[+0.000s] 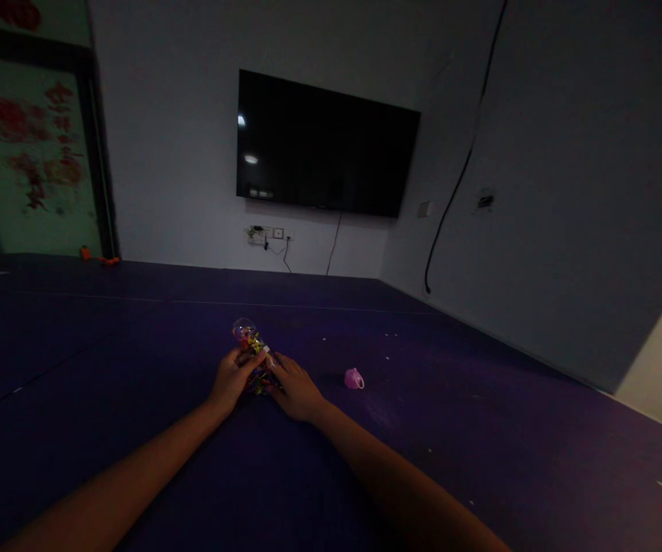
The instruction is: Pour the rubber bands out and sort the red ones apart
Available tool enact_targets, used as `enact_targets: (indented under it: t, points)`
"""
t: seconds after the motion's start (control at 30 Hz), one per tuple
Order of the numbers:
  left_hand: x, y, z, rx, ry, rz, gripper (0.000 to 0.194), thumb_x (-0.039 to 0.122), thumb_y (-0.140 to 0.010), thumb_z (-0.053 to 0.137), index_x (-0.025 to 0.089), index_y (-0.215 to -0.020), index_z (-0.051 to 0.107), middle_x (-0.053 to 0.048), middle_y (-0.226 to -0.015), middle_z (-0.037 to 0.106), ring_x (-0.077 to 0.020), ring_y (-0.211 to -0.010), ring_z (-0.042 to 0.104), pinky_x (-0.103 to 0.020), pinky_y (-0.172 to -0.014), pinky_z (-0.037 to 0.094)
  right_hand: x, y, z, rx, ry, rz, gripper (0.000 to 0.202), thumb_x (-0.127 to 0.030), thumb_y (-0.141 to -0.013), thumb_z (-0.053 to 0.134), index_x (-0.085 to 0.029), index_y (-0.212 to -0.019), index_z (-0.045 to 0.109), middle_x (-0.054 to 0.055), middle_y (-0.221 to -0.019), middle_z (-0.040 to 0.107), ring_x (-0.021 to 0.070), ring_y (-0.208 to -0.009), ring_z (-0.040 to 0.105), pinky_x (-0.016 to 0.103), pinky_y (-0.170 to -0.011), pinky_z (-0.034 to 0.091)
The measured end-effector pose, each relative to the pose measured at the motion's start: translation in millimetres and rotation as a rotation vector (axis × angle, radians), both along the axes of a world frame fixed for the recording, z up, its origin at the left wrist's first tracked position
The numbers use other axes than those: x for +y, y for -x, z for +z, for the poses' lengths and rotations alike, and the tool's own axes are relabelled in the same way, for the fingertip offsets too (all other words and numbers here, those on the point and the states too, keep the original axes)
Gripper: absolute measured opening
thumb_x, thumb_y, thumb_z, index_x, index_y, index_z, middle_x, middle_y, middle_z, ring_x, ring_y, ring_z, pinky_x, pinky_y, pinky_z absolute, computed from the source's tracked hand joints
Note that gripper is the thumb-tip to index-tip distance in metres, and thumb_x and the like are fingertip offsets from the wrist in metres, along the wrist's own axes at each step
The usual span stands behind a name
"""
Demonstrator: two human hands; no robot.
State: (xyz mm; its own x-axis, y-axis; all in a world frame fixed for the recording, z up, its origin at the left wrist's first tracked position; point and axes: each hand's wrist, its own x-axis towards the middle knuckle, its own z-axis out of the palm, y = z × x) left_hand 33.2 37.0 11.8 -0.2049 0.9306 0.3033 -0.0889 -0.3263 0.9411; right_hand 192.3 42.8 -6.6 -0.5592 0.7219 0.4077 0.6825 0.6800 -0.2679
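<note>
A clear container (244,330) with small multicoloured pieces inside lies tilted between my hands, its rounded end pointing away to the upper left. My left hand (232,377) is wrapped round its left side, the thumb across the top. On the right side, my right hand (296,387) rests against the container with its fingers bent round it; some fingertips are hidden. More colourful pieces show below, between the two hands. A pink cap-like object with a ring (354,378) sits on the dark floor, to the right of my right hand and apart from it.
The dark blue-purple floor (135,330) has small white scraps scattered on the right. A television (324,146) hangs on the far wall above sockets and cords. A black cable (449,211) hangs down the right wall. Orange objects (97,257) lie by the door at left.
</note>
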Motion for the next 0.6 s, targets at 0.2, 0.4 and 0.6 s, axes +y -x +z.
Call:
enact_targets:
  t: [0.2, 0.4, 0.6]
  points:
    - [1.2, 1.2, -0.4, 0.028, 0.004, 0.059, 0.048, 0.051, -0.057, 0.074, 0.015, -0.087, 0.064, -0.007, -0.082, 0.072, -0.0256, -0.077, 0.068, -0.033, -0.067, 0.052, -1.0, -0.4, 0.7, -0.007, 0.01, -0.027, 0.05, -0.033, -0.088, 0.053, -0.028, -0.135, 0.04, 0.011, -0.144, 0.037, 0.0275, -0.132, 0.033, 0.048, -0.101, 0.035]
    - [4.5, 2.5, -1.4, 0.039, -0.025, 0.137, 0.045, 0.049, -0.057, 0.074, 0.015, -0.084, 0.064, -0.007, -0.081, 0.071, -0.0251, -0.077, 0.067, -0.033, -0.068, 0.05, -2.6, -1.6, 1.1, -0.013, 0.014, -0.053, 0.043, -0.032, -0.089, 0.05, -0.03, -0.132, 0.046, 0.01, -0.143, 0.039, 0.0279, -0.131, 0.035, 0.048, -0.099, 0.036]
    - [1.9, 3.9, 0.0, 0.151, -0.059, 0.227, 0.046, 0.053, -0.058, 0.072, 0.015, -0.084, 0.064, -0.006, -0.078, 0.07, -0.0242, -0.075, 0.066, -0.032, -0.066, 0.049, -1.4, -1.8, 2.4, 0.035, -0.01, -0.048, 0.039, -0.029, -0.087, 0.053, -0.026, -0.126, 0.053, 0.011, -0.138, 0.046, 0.0258, -0.128, 0.04, 0.045, -0.101, 0.037]
